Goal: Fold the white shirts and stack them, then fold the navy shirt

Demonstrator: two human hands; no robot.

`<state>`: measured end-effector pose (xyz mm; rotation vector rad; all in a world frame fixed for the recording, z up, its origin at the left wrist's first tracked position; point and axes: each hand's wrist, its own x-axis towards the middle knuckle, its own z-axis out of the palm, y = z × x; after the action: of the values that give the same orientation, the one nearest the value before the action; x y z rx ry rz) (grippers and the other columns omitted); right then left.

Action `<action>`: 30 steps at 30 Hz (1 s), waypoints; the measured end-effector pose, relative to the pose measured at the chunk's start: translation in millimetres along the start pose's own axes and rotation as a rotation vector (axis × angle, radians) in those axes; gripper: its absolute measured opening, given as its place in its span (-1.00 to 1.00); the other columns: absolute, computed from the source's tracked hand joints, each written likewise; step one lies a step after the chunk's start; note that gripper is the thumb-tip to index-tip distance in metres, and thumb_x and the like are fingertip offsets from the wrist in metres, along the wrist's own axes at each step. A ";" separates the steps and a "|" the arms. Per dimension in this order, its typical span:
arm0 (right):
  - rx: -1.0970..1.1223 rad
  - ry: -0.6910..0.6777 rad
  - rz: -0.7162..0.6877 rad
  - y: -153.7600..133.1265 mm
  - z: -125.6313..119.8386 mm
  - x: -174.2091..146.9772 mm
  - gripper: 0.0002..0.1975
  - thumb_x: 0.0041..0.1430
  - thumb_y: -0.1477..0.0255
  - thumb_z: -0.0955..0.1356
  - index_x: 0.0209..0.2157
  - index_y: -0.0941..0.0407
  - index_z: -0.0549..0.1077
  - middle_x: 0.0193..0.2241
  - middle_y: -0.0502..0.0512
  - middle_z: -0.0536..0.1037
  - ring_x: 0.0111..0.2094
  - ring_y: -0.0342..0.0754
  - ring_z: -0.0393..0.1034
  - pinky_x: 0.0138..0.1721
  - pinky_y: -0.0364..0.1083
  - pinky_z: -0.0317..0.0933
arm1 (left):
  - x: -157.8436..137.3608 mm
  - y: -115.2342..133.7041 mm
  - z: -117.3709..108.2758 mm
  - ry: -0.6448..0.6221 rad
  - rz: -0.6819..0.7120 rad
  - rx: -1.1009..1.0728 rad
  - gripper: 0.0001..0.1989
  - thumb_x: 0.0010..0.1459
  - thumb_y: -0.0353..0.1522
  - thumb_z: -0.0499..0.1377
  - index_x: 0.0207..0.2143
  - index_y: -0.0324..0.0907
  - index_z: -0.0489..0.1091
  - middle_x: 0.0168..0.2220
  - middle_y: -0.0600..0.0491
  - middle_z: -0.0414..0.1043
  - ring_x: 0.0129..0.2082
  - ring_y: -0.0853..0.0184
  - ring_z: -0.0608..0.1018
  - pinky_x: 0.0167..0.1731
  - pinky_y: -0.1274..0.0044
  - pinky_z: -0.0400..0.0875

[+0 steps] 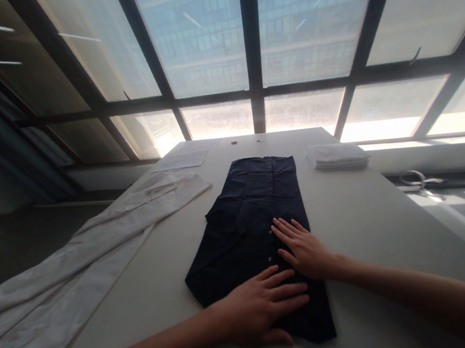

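A dark navy buttoned shirt (255, 194), partly folded, lies flat on the white table (358, 221). Its long side runs away from me, and small buttons show along the middle. Near the close end, my left hand (258, 307) rests palm down on the cloth with its fingers spread. Farther up, by the right edge, my right hand (300, 247) also lies flat on the shirt, fingers stretched out. Neither hand grips anything. The cloth under both palms is hidden.
To the left, a long white garment (98, 238) spreads across the table and over its edge. A flat white piece (181, 160) lies behind it. At the back right sits a folded white stack (339, 157). Large windows (201, 39) rise beyond the table; a white ring-shaped object (413, 178) is off to the right.
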<state>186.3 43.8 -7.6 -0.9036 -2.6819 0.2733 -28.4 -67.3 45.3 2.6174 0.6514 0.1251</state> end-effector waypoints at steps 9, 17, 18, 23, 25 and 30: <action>-0.065 0.024 0.048 69.9 -2.8 48.9 -0.33 0.39 0.22 0.17 0.40 0.25 0.05 0.40 0.24 0.04 0.42 0.04 -0.14 0.39 0.12 -0.20 | 40.9 -59.4 -9.8 0.060 0.005 0.120 -0.30 0.39 -0.05 0.02 0.45 -0.03 -0.12 0.44 0.05 -0.06 0.44 0.14 -0.06 0.39 0.24 -0.20; -0.066 0.050 0.137 87.3 -1.5 54.1 -0.39 0.39 0.26 0.14 0.37 0.25 0.16 0.38 0.25 0.09 0.41 0.04 -0.13 0.39 0.13 -0.21 | 37.6 -84.0 -1.5 0.188 -0.242 0.201 -0.35 0.43 -0.29 -0.07 0.47 -0.12 -0.25 0.47 0.00 -0.25 0.45 0.21 -0.15 0.39 0.27 -0.20; -0.070 0.046 0.161 83.3 -0.9 51.0 -0.39 0.39 0.27 0.14 0.36 0.27 0.16 0.38 0.27 0.09 0.41 0.05 -0.13 0.38 0.14 -0.21 | 36.0 -85.1 -0.3 0.217 -0.292 0.207 -0.34 0.41 -0.33 -0.06 0.46 -0.15 -0.24 0.47 -0.02 -0.26 0.45 0.22 -0.16 0.38 0.27 -0.17; -0.019 0.010 0.288 40.6 5.4 35.7 -0.38 0.41 0.24 0.10 0.35 0.31 0.17 0.39 0.34 0.05 0.42 0.12 -0.15 0.37 0.18 -0.20 | 37.0 -87.3 3.1 0.243 -0.397 0.190 -0.36 0.36 -0.35 -0.01 0.43 -0.24 -0.09 0.45 -0.12 -0.17 0.45 0.19 -0.12 0.38 0.23 -0.11; 0.014 0.007 0.286 17.8 9.6 32.0 -0.36 0.42 0.23 0.08 0.37 0.31 0.13 0.39 0.33 0.03 0.42 0.10 -0.18 0.38 0.17 -0.20 | 38.7 -87.8 5.0 0.283 -0.392 0.168 -0.37 0.36 -0.35 -0.01 0.42 -0.24 -0.05 0.45 -0.11 -0.12 0.44 0.20 -0.09 0.38 0.24 -0.09; -0.024 -0.005 0.236 -15.0 15.0 29.5 -0.34 0.40 0.29 0.11 0.40 0.36 0.03 0.41 0.30 -0.06 0.43 0.09 -0.25 0.39 0.15 -0.27 | 35.2 -96.3 -0.9 0.449 -0.462 0.161 -0.42 0.32 -0.43 0.00 0.38 -0.21 0.10 0.39 -0.07 0.10 0.41 0.22 0.08 0.36 0.28 0.03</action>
<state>150.6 48.9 -11.2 -1.2298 -2.5877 0.2957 -38.3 25.8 3.6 2.5207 1.4529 0.5442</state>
